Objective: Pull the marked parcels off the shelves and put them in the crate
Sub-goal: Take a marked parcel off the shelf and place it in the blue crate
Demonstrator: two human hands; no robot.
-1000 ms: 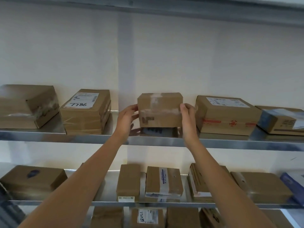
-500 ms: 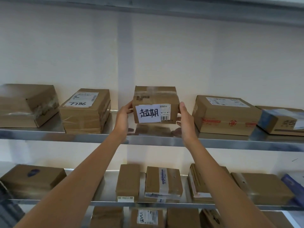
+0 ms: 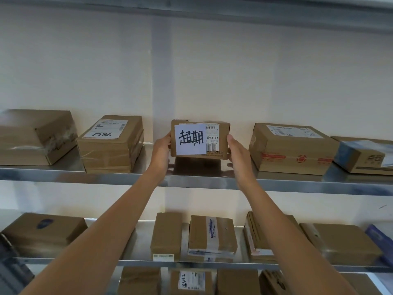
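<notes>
A small brown cardboard parcel (image 3: 220,127) is held between both hands just above the upper metal shelf (image 3: 127,177). Its face is turned toward me and carries a white slip with handwritten black characters beside a barcode label. My left hand (image 3: 161,150) grips its left side, fingers curled behind it. My right hand (image 3: 237,152) grips its right side with the thumb at the front edge. No crate is in view.
On the upper shelf stand a box marked 7786 (image 3: 110,143) and a larger box (image 3: 36,135) to the left, a box with red tape (image 3: 291,147) and a blue-cornered one (image 3: 363,155) to the right. Several more parcels fill the lower shelves (image 3: 191,262).
The parcel has been tipped up so its labelled face now points at me, and it has risen slightly off the shelf. Both hands stayed on its sides.
</notes>
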